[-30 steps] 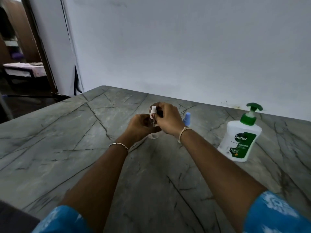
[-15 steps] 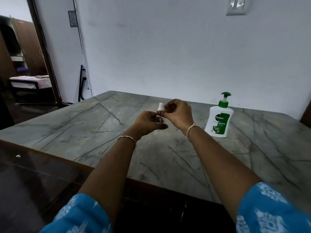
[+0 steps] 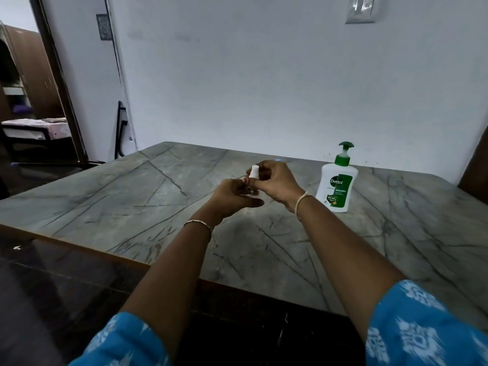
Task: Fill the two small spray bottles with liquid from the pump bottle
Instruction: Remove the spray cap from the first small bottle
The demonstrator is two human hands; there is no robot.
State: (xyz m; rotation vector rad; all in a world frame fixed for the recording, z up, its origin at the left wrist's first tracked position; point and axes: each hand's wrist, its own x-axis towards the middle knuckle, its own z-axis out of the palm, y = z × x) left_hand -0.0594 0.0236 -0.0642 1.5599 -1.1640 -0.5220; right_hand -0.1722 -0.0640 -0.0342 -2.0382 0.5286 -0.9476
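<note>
A small spray bottle (image 3: pixel 254 173) with a white top is held up over the marble table (image 3: pixel 132 196) — gripped by the left hand (image 3: pixel 232 196) below and pinched by the right hand (image 3: pixel 277 183) near its top. The Dettol pump bottle (image 3: pixel 338 186) is stood upright just beside the right wrist — untouched.

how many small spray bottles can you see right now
2. One with a white spray top is held between both hands, the left hand and the right hand, above the table. The other shows only as a blue tip behind the right hand, mostly hidden.
</note>
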